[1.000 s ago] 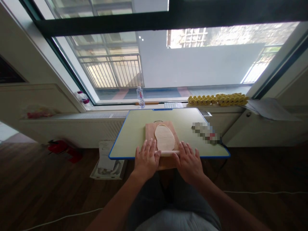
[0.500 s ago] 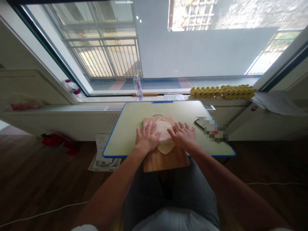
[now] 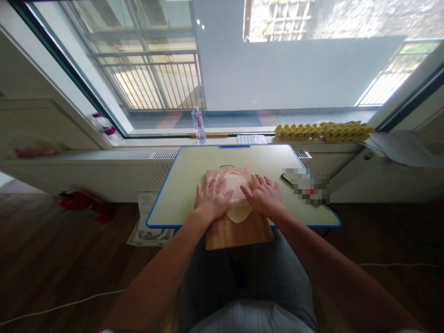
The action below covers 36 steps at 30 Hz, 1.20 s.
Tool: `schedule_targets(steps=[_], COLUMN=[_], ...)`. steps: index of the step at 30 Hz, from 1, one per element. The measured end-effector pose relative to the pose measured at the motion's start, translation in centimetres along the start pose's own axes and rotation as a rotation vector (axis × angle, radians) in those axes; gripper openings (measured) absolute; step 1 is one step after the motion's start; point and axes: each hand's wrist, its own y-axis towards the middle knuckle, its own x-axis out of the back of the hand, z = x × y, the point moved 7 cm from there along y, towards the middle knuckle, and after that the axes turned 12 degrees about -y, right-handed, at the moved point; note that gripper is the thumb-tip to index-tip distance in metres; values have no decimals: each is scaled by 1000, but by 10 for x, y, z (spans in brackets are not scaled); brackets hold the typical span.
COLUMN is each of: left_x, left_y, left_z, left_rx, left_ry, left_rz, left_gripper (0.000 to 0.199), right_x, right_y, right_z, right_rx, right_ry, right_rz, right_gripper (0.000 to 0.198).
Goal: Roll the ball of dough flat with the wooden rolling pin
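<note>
A thin, pale sheet of dough (image 3: 238, 214) lies on a wooden cutting board (image 3: 239, 233), its rounded ends showing above and below my hands. My left hand (image 3: 212, 196) rests flat at the dough's left edge, fingers spread and pointing away from me. On the right side my right hand (image 3: 262, 193) lies the same way, its thumb stretched inward over the dough. Between the palms runs a pale band across the dough, perhaps a rolling pin; the palms hide its ends, so I cannot tell. Neither hand has its fingers wrapped round anything.
The board overhangs the near edge of a blue-rimmed table (image 3: 180, 185). A phone-like object (image 3: 289, 180), partly pixelated, lies at the right. Beyond stand a clear bottle (image 3: 199, 126) and a yellow wavy object (image 3: 322, 132) on the sill. A red fire extinguisher (image 3: 86, 206) lies left.
Almost nothing differs. My right hand has shifted very slightly to the left, and the view has moved a touch. The dough and board stay in place.
</note>
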Motion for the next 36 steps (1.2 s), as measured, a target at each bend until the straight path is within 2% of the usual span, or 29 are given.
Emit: schedule_targets(steps=[4,7,9,12,15,17,20,22,26,31,36], left_x=[6,9,10,13,18,28,44,44,27,21,17], left_y=[-60,-98,-111,-113,-103,-96,-88,-81,-74,-68,-67], left_z=[-15,-20,-21,-19,-20,-19,-18,-23,-44,-66,-78], left_rx=[-121,-208,-242,-248,-277,-285,-260,-282,-398,-508,-638], left_ry=[19,-13,-55,-108,-103,-86,-105,-170,-206,40,165], left_rz=[-136,-156,-141,-133,-170,-267,-417,-337,-12,83,154], left_gripper=[58,55,48,31,29,36,47,40,17,8,10], right_x=[3,2,3,7,8,8,11,13,13,5,-6], right_y=[-62,-102,-117,-118,-102,-84,-47,-19,35,83,106], right_z=[1,0,-1,-2,-4,-9,-28,-40,-45,-25,-18], right_rx=[65,155,215,286,363,385,297,208,59,16,39], right_ry=[-25,19,56,101,146,180,263,327,323,307,328], right_rz=[-157,-219,-232,-244,-228,-236,-313,-350,-314,-234,-193], right_gripper=[67,58,46,28,20,18,22,27,30,33,32])
